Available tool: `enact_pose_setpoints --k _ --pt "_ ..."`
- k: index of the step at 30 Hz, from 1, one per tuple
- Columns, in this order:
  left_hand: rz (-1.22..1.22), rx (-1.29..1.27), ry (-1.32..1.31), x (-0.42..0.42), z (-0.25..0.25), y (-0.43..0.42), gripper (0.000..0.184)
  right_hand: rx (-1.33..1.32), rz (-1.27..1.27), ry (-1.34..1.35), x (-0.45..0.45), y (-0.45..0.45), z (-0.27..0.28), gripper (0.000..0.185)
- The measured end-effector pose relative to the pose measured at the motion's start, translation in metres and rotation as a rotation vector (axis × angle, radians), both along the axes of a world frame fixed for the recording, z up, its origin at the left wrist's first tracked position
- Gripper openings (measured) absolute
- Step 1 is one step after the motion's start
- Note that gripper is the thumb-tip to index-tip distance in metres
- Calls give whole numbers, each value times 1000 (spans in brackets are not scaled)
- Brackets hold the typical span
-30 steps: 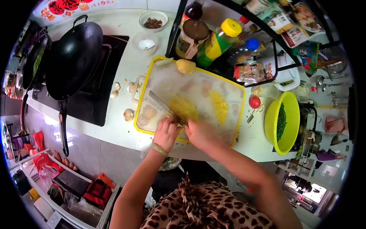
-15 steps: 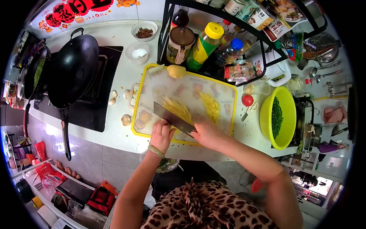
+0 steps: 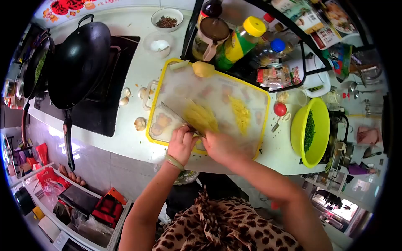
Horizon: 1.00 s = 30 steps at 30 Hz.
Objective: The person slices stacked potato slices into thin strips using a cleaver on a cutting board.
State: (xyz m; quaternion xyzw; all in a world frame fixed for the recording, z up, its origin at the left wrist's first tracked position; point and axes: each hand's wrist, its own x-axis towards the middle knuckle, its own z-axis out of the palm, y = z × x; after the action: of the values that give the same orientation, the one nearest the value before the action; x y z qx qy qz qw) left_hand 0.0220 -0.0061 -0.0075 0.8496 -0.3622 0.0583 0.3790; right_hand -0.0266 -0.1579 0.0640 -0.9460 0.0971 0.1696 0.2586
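Note:
My right hand [image 3: 220, 145] is closed around the handle of a kitchen knife [image 3: 176, 114], whose dark blade now shows almost edge-on. Close against the blade, my left hand [image 3: 181, 144] has its fingers bent and drawn together; whatever lies under them is hidden. Both hands are over the near edge of a yellow-rimmed cutting board [image 3: 157, 106]. Just beyond the knife lies a pile of pale yellow potato shreds [image 3: 202, 118], with a second pile of shreds [image 3: 240, 113] to its right. A peeled potato [image 3: 204, 69] rests at the board's far edge, beside a pale cut piece [image 3: 179, 64].
Left stands a black wok [image 3: 77, 62] on the cooktop [image 3: 119, 83]. Garlic bulbs [image 3: 140, 123] lie beside the board. Behind it is a rack with bottles [image 3: 238, 46]. To the right are a tomato [image 3: 280, 109], a small peeler-like tool [image 3: 275, 125] and a green bowl [image 3: 298, 134] holding chopped greens.
The knife has turned from showing its broad side to nearly edge-on, and my right hand has shifted slightly left towards my left hand. The whole view has also tilted.

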Motion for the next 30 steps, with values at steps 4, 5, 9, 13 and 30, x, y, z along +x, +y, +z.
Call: enact_pose_setpoints --k 4,5,9,13,30 --pt "-26 -32 -3 4 4 0 29 99 -114 -109 6 -8 -3 25" --pt "-34 -31 -12 3 3 2 29 168 -138 -82 5 -11 -6 27" --pt "-36 -47 71 1 17 11 28 184 -106 -151 -5 -24 18 26" --pt "25 -71 53 -3 25 20 27 174 -61 -197 -19 -31 26 22" --pt "87 -54 9 -8 4 5 21 16 62 -43 -27 -30 36 23"
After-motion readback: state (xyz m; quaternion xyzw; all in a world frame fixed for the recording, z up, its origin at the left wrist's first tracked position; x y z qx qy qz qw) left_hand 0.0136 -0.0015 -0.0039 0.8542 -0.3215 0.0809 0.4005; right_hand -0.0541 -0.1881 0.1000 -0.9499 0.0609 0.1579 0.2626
